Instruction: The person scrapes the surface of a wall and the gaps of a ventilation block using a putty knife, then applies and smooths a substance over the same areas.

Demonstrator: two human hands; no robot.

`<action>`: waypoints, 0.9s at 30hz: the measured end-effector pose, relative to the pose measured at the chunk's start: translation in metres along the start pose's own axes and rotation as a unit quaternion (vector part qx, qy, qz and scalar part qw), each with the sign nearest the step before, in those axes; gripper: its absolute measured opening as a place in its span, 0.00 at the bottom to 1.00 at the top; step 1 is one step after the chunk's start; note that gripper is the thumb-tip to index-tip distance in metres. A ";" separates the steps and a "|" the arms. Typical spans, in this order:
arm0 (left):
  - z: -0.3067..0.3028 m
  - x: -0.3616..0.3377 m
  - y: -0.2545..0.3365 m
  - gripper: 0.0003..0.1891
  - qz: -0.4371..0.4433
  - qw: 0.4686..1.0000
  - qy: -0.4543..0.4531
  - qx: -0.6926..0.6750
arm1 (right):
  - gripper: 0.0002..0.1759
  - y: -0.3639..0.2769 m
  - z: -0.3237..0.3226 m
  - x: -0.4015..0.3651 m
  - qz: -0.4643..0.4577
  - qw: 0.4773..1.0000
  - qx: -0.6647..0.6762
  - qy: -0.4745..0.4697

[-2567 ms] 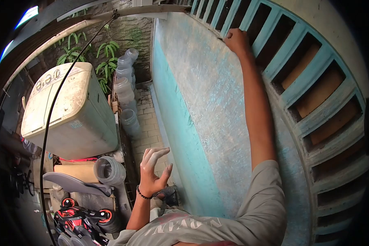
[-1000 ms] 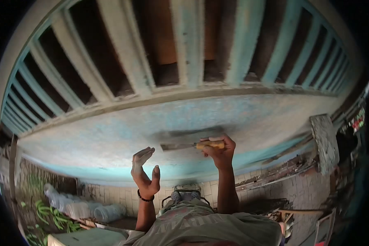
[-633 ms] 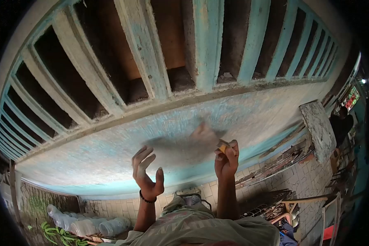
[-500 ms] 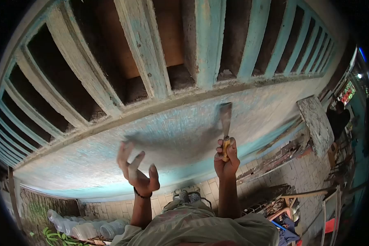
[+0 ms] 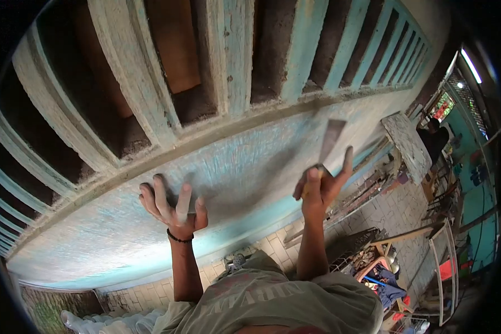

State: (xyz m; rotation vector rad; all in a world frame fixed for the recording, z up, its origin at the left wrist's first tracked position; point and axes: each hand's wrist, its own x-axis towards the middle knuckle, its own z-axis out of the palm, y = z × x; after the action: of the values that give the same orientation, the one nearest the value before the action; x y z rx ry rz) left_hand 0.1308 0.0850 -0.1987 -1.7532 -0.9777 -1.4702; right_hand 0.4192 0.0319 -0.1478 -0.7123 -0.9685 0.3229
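My left hand (image 5: 170, 205) presses flat against the worn light-blue wall (image 5: 234, 172), fingers spread, a dark bead bracelet on the wrist. My right hand (image 5: 319, 186) holds a scraper (image 5: 329, 142) by its wooden handle, loosely, with some fingers lifted. The metal blade points up against the wall and is blurred. Above both hands runs a ledge with vertical blue slats (image 5: 228, 55) and dark gaps between them.
A board (image 5: 406, 145) leans against the wall at the right, with planks and clutter on the paved ground below. Another person in dark clothes (image 5: 434, 139) stands at the far right. Clear plastic jugs (image 5: 100, 323) lie at the lower left.
My left hand has moved from the air onto the wall. The scraper swung from lying sideways to pointing up, and my right hand has shifted right. The view has tilted left.
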 end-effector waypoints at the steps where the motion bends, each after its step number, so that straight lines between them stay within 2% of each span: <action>1: -0.004 0.003 0.001 0.29 0.014 1.000 -0.015 -0.010 | 0.42 -0.001 0.002 0.000 0.017 0.999 -0.017 -0.022; 2: -0.005 0.002 0.003 0.29 0.012 1.000 -0.019 -0.011 | 0.40 -0.002 0.003 0.002 0.030 0.998 -0.031 -0.045; 3: -0.005 0.003 0.002 0.29 0.010 1.000 -0.019 -0.011 | 0.34 -0.007 0.005 0.007 0.003 0.994 -0.081 -0.080; 6: 0.000 0.002 0.000 0.28 -0.001 1.000 -0.010 -0.011 | 0.29 -0.011 0.016 0.032 -0.078 0.979 -0.159 -0.101; 7: 0.000 0.000 0.000 0.28 -0.008 1.000 -0.006 -0.010 | 0.26 -0.015 0.021 0.042 -0.060 0.980 -0.169 -0.086; 10: -0.002 0.002 0.003 0.29 -0.012 1.000 -0.014 0.002 | 0.24 -0.012 0.022 0.065 -0.112 0.951 -0.259 -0.127; 11: -0.005 0.004 0.002 0.29 0.007 0.999 -0.032 0.000 | 0.22 -0.012 0.026 0.065 -0.122 0.953 -0.248 -0.124; 15: -0.004 0.003 0.005 0.30 -0.001 0.999 -0.040 0.018 | 0.24 0.005 0.027 0.063 -0.179 0.941 -0.256 -0.127; 17: -0.002 0.001 0.004 0.29 -0.001 0.999 -0.034 0.022 | 0.24 -0.001 0.032 0.069 -0.179 0.941 -0.259 -0.122; 23: 0.003 0.002 0.012 0.28 -0.023 0.999 -0.015 0.025 | 0.26 -0.037 0.041 0.086 -0.135 0.946 -0.258 -0.144; 26: -0.001 -0.001 0.015 0.27 -0.037 0.998 -0.032 0.030 | 0.27 -0.018 0.025 0.065 -0.139 0.945 -0.249 -0.158; 27: -0.002 -0.001 0.016 0.27 -0.042 0.998 -0.038 0.033 | 0.28 -0.015 0.020 0.056 -0.105 0.950 -0.241 -0.167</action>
State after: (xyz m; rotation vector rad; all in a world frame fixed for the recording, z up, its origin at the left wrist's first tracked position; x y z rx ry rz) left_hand 0.1435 0.0752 -0.2000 -1.7505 -1.1395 -1.4150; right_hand 0.4317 0.0601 -0.0948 -1.0068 -1.4598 0.0110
